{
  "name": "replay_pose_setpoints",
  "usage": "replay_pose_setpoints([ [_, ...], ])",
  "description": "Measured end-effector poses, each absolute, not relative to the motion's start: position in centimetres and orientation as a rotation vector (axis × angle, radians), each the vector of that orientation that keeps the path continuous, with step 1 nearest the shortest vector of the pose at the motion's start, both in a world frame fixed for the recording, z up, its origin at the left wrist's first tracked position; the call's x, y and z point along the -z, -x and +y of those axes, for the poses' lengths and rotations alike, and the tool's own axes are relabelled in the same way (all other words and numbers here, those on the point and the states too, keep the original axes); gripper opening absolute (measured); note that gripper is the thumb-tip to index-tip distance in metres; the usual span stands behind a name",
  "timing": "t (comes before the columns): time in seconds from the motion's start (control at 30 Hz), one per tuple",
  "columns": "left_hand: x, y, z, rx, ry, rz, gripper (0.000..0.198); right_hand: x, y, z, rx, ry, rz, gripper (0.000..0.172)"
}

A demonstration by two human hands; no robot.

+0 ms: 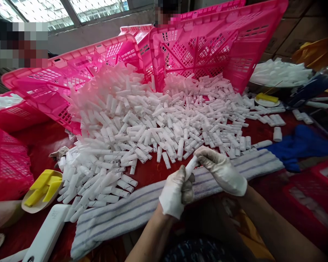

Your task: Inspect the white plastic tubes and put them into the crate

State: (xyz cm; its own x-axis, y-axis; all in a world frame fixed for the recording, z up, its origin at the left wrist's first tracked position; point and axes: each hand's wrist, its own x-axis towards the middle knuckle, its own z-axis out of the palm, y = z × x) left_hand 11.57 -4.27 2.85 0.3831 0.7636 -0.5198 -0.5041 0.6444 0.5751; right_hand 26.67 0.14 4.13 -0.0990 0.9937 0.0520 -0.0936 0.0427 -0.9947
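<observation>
Both my hands wear white gloves and meet over a striped grey-white towel [131, 213] at the table's near edge. My left hand [176, 191] is closed round the lower end of a small white plastic tube [191, 166]. My right hand [221, 169] pinches the tube's upper end with its fingertips. Just beyond the hands spreads a big heap of the same white tubes [153, 123] over the red table [42, 140].
Tipped pink plastic crates [207, 47] stand behind the heap, and others [8, 163] sit at the left. A dish with yellow pieces [42, 187] and a white flat device [47, 233] lie near left. A blue cloth [300, 145], a bowl of tubes [280, 74] and a red crate [314, 193] are right.
</observation>
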Motion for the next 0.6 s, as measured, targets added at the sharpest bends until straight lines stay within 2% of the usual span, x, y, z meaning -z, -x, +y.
replay_pose_setpoints([
  [0.1,-2.4,-10.6,-3.9,-0.587,-0.147,0.572,0.046,-3.7,-27.0,-0.5,-1.195,0.953,-1.33,0.014],
  [0.27,-2.4,-10.2,-3.9,-0.522,-0.058,0.478,0.046,-3.5,-27.8,-1.0,-1.137,0.901,-1.358,0.007],
  [0.47,-4.1,-10.9,-4.2,-0.423,-0.123,0.413,0.048,-5.1,-27.4,-1.1,-1.137,0.852,-1.456,0.014],
  [0.6,-4.3,-12.2,-5.1,-0.636,-0.642,0.792,0.048,-4.7,-29.4,-2.2,-1.259,1.081,-1.422,0.023],
])
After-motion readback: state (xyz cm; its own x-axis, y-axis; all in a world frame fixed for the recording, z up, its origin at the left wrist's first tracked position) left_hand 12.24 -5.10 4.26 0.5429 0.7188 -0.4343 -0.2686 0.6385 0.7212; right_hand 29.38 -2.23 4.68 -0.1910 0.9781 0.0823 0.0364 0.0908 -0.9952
